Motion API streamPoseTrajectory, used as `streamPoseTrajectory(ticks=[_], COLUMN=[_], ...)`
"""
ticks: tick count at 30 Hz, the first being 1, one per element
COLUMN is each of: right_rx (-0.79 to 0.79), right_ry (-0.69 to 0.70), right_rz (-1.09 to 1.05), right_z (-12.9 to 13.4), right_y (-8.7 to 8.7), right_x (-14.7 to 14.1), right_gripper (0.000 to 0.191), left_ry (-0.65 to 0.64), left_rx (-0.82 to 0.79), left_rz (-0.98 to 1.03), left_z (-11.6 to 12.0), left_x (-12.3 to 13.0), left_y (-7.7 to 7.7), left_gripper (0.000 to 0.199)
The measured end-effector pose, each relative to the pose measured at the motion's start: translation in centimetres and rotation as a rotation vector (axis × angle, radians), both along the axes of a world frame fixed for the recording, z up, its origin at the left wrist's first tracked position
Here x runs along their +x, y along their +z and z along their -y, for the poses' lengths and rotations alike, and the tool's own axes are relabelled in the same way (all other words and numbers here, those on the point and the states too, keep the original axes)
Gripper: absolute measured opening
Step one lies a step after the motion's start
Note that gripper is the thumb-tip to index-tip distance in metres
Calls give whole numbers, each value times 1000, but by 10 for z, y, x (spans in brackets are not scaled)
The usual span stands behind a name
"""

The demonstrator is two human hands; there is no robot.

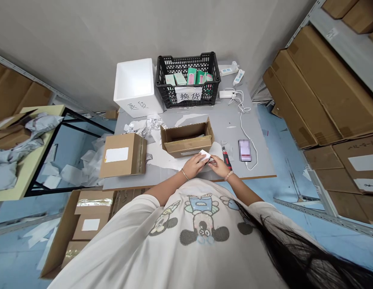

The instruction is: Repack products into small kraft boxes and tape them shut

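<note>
My left hand (192, 166) is closed around a small white item (205, 153) that looks like a little box or folded paper. Against its near right side, the fingers of my right hand (219, 166) are closed too, so both hands grip it at the table's front. The lower part of the item is hidden by my fingers. Just beyond my hands stands an opened cardboard box (189, 146) with its flaps up. To the right of my right hand lies a red and black handled tool (226, 158).
A taped carton (118, 156) sits at left. Behind are a white foam box (135, 86) and a black crate (188, 96) holding small green and white boxes. A phone (244, 150) on a white cable lies right, near power strips (228, 70). Torn paper (165, 158) litters the table.
</note>
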State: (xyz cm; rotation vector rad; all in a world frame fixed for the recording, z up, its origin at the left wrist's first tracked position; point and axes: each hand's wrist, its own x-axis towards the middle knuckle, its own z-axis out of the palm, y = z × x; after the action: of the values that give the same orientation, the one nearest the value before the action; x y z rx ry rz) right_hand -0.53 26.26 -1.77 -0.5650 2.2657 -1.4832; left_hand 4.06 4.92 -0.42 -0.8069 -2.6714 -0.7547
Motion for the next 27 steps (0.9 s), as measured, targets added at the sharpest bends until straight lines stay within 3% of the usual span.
streamPoseTrajectory(ticks=[9,13,17,23,25,27], right_rx=[100,200,289,305,295,263], right_ry=[75,135,316,520,476,326], right_rz=[-145,-281,-446,-429,-382,-338], right_z=[-3,-5,3,21,15,1], right_y=[6,14,28,35,31,24], right_x=[-4,-5,-13,-40,-46,-50], right_gripper=[55,79,97,74,65,62], left_ry=[-34,-48,-25,-127,-54,60], left_rx=[168,185,169,127,180,263], left_rz=[239,251,221,213,220,251], left_z=[2,1,0,2,7,12], left_x=[3,3,4,7,8,9], left_y=[4,1,-3,1,0,-7], left_gripper=[30,28,19,17,33,49])
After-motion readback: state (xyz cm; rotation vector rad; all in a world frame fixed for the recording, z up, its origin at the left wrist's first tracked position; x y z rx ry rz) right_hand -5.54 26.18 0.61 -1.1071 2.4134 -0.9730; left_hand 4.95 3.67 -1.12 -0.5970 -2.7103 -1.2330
